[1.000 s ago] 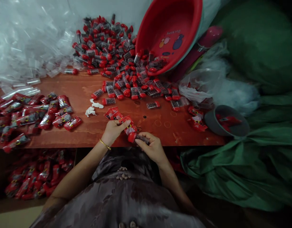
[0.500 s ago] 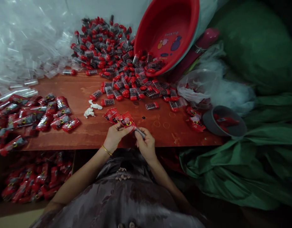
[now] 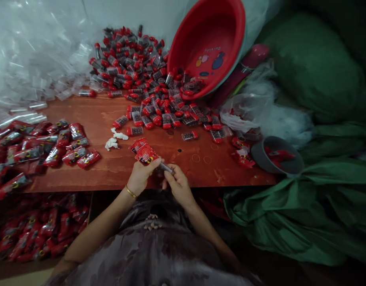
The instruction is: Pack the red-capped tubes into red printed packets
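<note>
Near the table's front edge, my left hand (image 3: 141, 174) pinches a red printed packet (image 3: 145, 154) between thumb and fingers. My right hand (image 3: 178, 183) is closed on a clear tube (image 3: 165, 168) with a greyish look, whose left end meets the packet at my left fingertips. Whether the tube is inside the packet is too small to tell. More red packets (image 3: 138, 143) lie just behind my left hand. Two white crumpled pieces (image 3: 112, 143) rest to their left. Capped tubes of dark pieces (image 3: 189, 136) lie behind my hands.
Filled red packets (image 3: 56, 153) cover the table's left, with more in a box (image 3: 37, 234) below. Clear plastic sleeves (image 3: 37, 51) are heaped at back left. A red basin (image 3: 209, 43) leans behind the tube pile. At right are a grey bowl (image 3: 260, 155) and green cloth (image 3: 278, 198).
Both hands have shifted slightly left. The packet in my left hand has moved left over the others, and more of the tube now shows between my hands.
</note>
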The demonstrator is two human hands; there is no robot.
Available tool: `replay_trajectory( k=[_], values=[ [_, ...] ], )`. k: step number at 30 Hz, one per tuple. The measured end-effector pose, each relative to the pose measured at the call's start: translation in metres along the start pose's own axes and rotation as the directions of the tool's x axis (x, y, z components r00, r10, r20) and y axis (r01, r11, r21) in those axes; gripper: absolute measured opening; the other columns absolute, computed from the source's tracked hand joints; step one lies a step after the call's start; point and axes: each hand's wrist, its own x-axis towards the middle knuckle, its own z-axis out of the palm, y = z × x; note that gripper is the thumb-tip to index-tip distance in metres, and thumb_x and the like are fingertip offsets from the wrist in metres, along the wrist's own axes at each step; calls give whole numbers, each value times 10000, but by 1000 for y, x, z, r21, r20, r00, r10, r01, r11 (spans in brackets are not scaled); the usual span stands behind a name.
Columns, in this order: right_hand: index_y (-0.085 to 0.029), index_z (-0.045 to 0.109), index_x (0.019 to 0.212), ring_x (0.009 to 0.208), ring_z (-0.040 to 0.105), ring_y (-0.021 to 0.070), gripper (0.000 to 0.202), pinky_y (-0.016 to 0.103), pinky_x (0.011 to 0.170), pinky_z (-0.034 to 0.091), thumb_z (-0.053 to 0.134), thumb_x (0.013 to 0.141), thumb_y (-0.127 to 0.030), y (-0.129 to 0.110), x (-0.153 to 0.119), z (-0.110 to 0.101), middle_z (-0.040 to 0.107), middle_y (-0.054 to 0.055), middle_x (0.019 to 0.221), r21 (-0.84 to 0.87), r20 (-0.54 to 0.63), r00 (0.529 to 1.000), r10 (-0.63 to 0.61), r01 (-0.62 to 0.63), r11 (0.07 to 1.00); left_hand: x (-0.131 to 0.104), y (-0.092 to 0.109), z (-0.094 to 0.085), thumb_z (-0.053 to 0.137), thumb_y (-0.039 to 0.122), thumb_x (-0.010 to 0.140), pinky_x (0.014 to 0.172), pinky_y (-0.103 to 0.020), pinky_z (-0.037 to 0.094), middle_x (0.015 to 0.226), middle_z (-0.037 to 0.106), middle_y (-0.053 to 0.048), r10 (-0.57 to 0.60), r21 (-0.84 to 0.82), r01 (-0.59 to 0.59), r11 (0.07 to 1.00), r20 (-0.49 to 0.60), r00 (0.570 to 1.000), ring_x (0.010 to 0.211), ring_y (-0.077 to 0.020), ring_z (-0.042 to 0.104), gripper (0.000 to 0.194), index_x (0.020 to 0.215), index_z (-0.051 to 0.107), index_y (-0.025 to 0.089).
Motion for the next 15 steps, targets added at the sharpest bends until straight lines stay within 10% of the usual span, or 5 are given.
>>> replay_trajectory(
  k=[6,15],
  values=[
    [-218,468,848,325,436,51,269,172,354,331,596,798,-450,-3,5,0,538,-90,535,19,-42,999,-17,18,1000,-6,0,2,817,413,542,444,-210,406,595,638,-10,-91,-19,96,995,184,979,496,-104,544,371,752,710,126],
    [-221,428,617,394,441,79,403,206,403,363,738,634,-478,0,25,13,500,-78,488,-176,-145,985,-99,72,982,-7,3,-2,814,501,511,579,-242,486,600,656,-18,-156,-65,167,984,151,976,543,-110,581,425,682,692,131]
  ],
)
